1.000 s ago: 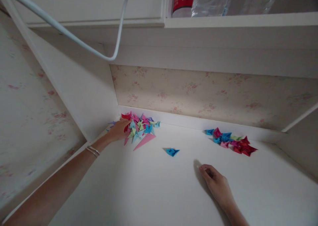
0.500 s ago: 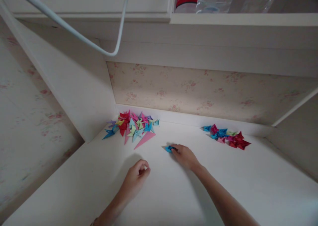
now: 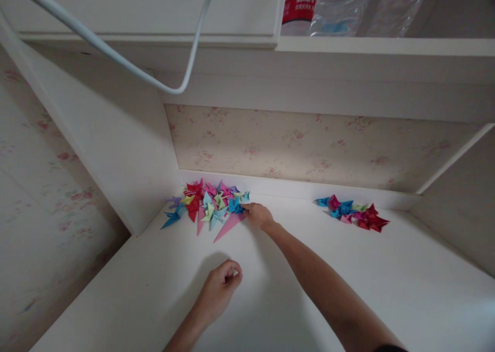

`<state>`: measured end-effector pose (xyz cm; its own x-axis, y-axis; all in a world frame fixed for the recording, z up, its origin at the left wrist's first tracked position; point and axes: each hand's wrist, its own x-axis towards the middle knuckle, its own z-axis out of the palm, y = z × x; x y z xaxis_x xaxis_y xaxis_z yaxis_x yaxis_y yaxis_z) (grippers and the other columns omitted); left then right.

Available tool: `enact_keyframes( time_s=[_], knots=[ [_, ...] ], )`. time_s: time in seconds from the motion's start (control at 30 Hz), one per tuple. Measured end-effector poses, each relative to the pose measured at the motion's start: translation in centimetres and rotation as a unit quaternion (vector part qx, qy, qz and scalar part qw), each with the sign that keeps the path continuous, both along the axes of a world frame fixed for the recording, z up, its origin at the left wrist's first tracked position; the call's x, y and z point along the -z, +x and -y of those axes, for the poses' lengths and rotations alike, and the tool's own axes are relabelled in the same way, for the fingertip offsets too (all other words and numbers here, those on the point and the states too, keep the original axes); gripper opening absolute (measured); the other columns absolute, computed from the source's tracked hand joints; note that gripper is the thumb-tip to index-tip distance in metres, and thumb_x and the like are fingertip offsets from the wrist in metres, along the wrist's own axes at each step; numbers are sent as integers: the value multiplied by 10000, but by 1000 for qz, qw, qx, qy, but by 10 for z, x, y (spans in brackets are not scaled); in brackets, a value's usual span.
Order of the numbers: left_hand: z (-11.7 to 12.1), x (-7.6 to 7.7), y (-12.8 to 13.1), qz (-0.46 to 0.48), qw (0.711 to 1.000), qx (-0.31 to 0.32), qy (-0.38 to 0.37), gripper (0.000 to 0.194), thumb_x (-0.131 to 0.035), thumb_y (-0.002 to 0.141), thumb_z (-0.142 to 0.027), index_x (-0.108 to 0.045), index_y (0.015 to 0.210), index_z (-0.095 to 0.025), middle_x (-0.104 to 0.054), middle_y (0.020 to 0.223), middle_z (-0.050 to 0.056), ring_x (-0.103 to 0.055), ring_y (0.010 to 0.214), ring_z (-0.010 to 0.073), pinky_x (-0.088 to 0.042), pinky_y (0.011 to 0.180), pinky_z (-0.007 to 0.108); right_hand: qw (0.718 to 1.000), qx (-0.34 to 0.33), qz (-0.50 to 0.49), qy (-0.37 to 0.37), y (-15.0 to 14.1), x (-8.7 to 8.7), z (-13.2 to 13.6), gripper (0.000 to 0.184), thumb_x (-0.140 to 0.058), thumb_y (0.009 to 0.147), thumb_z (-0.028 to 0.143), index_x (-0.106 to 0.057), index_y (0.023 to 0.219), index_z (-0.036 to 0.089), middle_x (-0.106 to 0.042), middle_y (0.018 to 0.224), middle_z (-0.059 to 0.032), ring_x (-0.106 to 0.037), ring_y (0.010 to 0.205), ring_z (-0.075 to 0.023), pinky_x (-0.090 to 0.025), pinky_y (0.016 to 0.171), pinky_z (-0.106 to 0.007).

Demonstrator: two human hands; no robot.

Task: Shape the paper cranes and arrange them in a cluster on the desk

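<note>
Fingers [image 3: 233, 266] and forearms [image 3: 315, 274] are bare, a dark sleeve [image 3: 390, 348] edging the right arm

"NONGFU" stands beneath large Chinese characters on the red label [image 3: 302, 6] of a bottle [image 3: 295, 29].

The right hand [image 3: 258, 216] touches blue folded paper [image 3: 235, 205].

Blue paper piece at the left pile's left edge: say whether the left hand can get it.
Probably yes: the left hand looks empty, and only tabletop shows between it and the blue paper piece.
</note>
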<state>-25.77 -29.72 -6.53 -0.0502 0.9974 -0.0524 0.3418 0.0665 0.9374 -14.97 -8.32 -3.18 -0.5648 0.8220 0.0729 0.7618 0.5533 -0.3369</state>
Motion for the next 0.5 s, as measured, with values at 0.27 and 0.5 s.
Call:
enact_keyframes(
  time_s=[0.27, 0.5],
  knots=[
    [0, 2, 1, -18, 1000, 7, -6, 185, -495, 823, -338, -586, 811, -178, -409, 611, -43, -396, 573, 119, -294, 559, 223, 998, 62, 1, -5, 54, 14, 3, 436, -411, 904, 299, -466, 1334, 336, -662, 1158, -4, -621, 1022, -204, -442, 859, -291],
    [-1, -3, 2, -38, 999, 8, -29, 240, -479, 832, -392, -596, 831, -181, -475, 615, -26, -458, 580, 135, -330, 562, 229, 974, 224, -8, -9, 199, 23, -20, 331, -435, 871, 326, -663, 1086, 219, -713, 1005, -41, -654, 901, -204, -462, 790, -273]
  ],
)
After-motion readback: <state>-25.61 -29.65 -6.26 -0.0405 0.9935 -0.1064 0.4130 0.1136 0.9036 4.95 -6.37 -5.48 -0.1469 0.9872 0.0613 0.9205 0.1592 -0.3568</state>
